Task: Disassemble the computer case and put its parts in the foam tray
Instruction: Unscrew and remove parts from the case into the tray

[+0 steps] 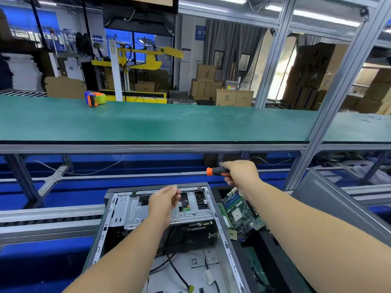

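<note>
The computer case (160,235) lies on its side, open side up, low in the middle of the view, on a blue conveyor line (53,246). So you can look right into it. Inside near the far end sits a metal drive cage (169,210), w/ a fan (200,199) showing through its holes. Loose black cables (175,269) lie on the case floor. Just to the right of the case is the black foam tray (273,250). A green motherboard (241,212) already lies in it, so I think part of the job is done.

The left hand (164,203) hangs over the drive cage. Its fingers (176,193) are curled, maybe pinching sth small like a screw, but it's blurry and I can't tell if they hold anything. Prob. it's here bc the cage is the next part to come out.

The right hand (241,173) is up and beyond the case, above the tray's far end, not touching the case. Its fingers are clenched round a screwdriver (218,171) w/ a black and orange handle. The long shaft points left, flat, well apart from any screw. Seems it's held out of the way for now.

Further back is a green worktop (148,121) w/ a tape gun (95,98) on it.
</note>
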